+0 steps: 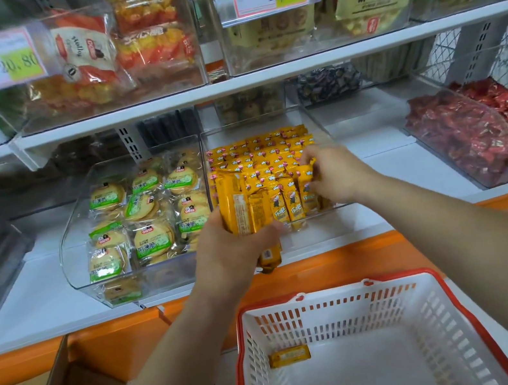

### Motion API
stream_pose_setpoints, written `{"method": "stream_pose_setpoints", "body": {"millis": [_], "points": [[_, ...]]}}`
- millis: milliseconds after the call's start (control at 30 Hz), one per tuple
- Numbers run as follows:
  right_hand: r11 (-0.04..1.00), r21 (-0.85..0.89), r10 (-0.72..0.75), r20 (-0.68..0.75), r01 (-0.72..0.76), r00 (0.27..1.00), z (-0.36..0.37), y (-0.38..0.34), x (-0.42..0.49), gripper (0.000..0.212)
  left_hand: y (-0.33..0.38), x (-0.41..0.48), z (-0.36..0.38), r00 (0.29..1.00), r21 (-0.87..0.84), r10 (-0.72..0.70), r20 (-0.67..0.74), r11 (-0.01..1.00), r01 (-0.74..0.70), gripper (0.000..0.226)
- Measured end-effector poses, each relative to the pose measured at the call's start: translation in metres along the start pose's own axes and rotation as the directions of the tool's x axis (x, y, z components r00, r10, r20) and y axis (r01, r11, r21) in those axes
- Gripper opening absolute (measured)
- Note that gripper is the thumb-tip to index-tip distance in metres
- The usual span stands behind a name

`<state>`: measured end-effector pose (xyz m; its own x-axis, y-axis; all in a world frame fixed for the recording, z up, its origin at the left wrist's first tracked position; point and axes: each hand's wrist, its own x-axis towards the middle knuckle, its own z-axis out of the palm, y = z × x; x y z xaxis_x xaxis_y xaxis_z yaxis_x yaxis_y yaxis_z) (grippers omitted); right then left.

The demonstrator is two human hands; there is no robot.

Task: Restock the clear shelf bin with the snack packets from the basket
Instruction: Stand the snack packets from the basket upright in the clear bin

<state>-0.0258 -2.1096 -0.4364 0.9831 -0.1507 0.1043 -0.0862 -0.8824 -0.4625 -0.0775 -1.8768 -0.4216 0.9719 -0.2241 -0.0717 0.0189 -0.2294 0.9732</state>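
Left hand (229,254) clutches yellow packets (235,207); right hand (339,175) pinches a packet (306,184) in the bin (316,228).

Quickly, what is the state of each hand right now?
Left hand: grips a bundle of yellow foil snack packets.
Right hand: pinches one yellow packet standing in the clear plastic shelf bin.

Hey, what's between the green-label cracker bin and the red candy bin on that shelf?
In the head view, the clear bin of yellow packets sits between them, then a stretch of white shelf.
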Motion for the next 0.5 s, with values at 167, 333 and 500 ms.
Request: {"method": "stream_pose_setpoints", "body": {"millis": [167, 333, 500], "points": [[0.995, -0.046, 0.096, 0.051, -0.094, 0.994, 0.024, 0.009, 0.012, 0.037, 0.000, 0.001, -0.001, 0.999, -0.020, 0.016, 0.040, 1.000, -0.015, 0.037], [0.992, -0.093, 0.089, 0.043, -0.085, 0.995, 0.016, 0.001, 0.000, 0.060, -0.001, 0.001, 0.000, 0.997, -0.026, 0.018, 0.068, 1.000, -0.016, 0.038], [0.987, 0.129, -0.073, -0.160, 0.094, 0.984, -0.019, -0.013, -0.058, 0.030, 0.000, -0.005, 0.008, 0.990, -0.042, 0.001, 0.138, 0.999, 0.004, 0.037]]}}
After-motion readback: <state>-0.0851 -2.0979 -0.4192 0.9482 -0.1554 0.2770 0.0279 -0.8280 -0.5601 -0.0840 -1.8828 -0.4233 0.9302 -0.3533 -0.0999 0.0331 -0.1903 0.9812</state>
